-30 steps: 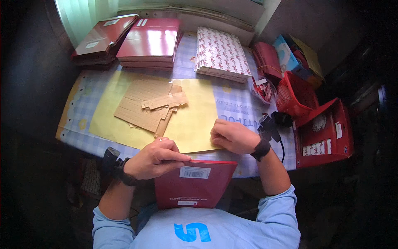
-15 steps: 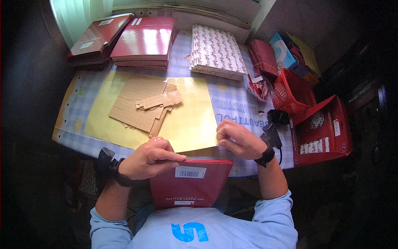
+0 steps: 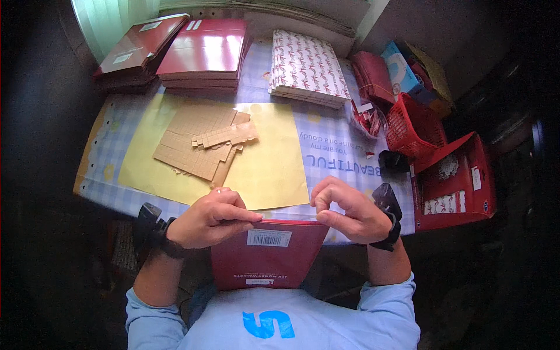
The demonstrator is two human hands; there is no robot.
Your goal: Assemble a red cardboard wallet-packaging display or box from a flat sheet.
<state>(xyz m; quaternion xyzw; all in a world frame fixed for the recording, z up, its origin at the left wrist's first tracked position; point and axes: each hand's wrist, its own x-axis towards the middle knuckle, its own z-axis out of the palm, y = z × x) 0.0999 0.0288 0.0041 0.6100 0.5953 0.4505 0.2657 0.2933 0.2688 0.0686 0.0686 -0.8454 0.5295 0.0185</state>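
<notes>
A flat red box [image 3: 265, 256] stands tilted between my body and the table's near edge, its white barcode label facing up. My left hand [image 3: 213, 219] grips the box's upper edge, thumb and fingers pressed together left of its middle. Close to the upper right corner of the box is my right hand [image 3: 350, 213], its fingers curled and thumb drawn in toward them. Whatever it may hold is too small to make out. Beyond my hands, tan sheets scored into small strips [image 3: 201, 140] lie on a yellow sheet [image 3: 274, 163].
Stacks of red flat boxes [image 3: 201, 49] and patterned white packets [image 3: 309, 67] line the back. Toward the right are a bag of small red-and-white pieces [image 3: 368, 122], a red plastic basket [image 3: 411, 131] and an open red box [image 3: 461, 192]. A checked cloth [image 3: 102, 169] covers the table.
My right hand has moved right and nearer to me, from over the yellow sheet's edge to the red box's upper right corner. The left hand keeps its grip.
</notes>
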